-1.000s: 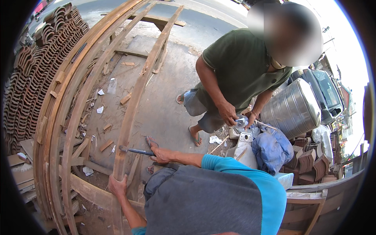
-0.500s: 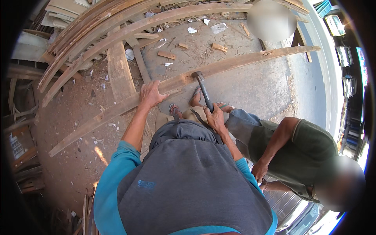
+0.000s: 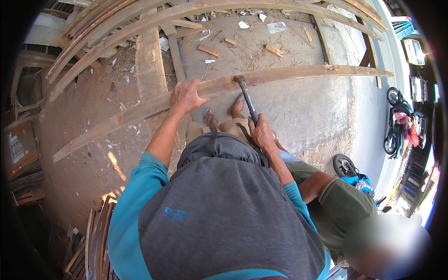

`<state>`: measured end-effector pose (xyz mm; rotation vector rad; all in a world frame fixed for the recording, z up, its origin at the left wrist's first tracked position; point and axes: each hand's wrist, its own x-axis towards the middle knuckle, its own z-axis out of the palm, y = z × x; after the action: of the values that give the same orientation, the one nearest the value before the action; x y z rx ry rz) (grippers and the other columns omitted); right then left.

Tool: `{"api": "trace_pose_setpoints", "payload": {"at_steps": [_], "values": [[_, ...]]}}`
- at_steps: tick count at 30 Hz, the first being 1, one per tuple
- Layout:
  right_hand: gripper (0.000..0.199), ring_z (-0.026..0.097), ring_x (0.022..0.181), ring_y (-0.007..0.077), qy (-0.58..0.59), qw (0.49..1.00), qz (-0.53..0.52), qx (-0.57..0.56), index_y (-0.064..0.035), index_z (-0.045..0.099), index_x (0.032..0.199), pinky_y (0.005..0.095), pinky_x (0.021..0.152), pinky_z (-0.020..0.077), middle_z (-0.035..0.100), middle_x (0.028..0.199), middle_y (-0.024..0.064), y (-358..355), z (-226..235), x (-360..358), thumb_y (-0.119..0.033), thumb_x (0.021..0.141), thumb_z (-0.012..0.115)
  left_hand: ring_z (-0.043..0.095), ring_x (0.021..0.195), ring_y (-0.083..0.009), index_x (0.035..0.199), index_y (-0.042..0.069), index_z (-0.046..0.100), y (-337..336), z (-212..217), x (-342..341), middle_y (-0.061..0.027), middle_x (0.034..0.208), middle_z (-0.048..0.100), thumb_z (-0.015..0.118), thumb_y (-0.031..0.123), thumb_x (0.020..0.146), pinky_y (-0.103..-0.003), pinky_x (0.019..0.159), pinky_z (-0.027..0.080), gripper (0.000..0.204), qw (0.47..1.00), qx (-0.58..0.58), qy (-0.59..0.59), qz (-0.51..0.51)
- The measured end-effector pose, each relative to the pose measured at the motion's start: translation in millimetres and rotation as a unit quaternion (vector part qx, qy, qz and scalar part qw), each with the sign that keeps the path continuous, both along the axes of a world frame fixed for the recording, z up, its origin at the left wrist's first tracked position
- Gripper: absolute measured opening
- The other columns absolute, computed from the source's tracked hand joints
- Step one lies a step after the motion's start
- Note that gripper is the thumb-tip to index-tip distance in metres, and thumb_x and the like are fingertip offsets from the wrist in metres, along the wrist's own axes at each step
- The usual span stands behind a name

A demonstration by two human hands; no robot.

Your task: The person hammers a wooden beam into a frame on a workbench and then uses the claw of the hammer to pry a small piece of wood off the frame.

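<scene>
A long wooden beam (image 3: 289, 73) runs across in front of me, from the lower left to the far right. My left hand (image 3: 187, 96) grips it left of its middle, fingers over the far edge and thumb stretched along the near side. In my right hand (image 3: 262, 132) is the lower handle of a claw hammer (image 3: 247, 97). The hammer's dark head rests at or just over the beam, a short way right of my left hand. Whether a nail is under it, I cannot tell.
Several long beams (image 3: 205, 6) lie beyond, with an upright-looking board (image 3: 150, 56) reaching toward my beam. Wood offcuts (image 3: 209, 50) and scraps litter the ground. A person in a dark green shirt (image 3: 343, 200) is close at my right. Motorbikes (image 3: 396, 123) stand by the road.
The view has shifted, with the beam now higher and flatter in it. The co-worker has moved lower at the right, uncovering motorbikes. My hands keep their holds on beam and hammer.
</scene>
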<state>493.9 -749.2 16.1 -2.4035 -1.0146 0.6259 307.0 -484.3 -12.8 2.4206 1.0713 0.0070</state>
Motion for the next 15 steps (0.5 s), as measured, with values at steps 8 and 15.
{"api": "trace_pose_setpoints", "payload": {"at_steps": [8, 15], "values": [[0.044, 0.059, 0.062, 0.0352, 0.053, 0.998, -0.002, -0.025, 0.0059, 0.059, 0.090, 0.0462, 0.062, 0.0470, 0.060, 0.068, 0.0229, 10, -16, 10, -0.037, 0.096, 0.065, 0.051, 0.127, -0.0336, 0.132, 0.007, 0.056, 5, -11, 3, -0.0186, 0.128, 0.059, 0.084, 0.051, 0.070, -0.048, 0.110, 0.032, 0.081, 0.999, -0.024, 0.017, -0.032], [0.045, 0.046, 0.061, 0.0174, 0.120, 0.989, 0.060, -0.058, 0.0020, 0.060, 0.069, 0.0404, 0.059, 0.0418, 0.053, 0.060, 0.0065, 1, -109, 83, -0.035, 0.089, 0.075, 0.043, 0.135, -0.0341, 0.138, 0.007, 0.055, -34, -19, -6, -0.0137, 0.132, 0.057, 0.087, 0.032, 0.068, -0.051, 0.115, 0.029, 0.080, 0.984, 0.045, -0.155, 0.080]]}}
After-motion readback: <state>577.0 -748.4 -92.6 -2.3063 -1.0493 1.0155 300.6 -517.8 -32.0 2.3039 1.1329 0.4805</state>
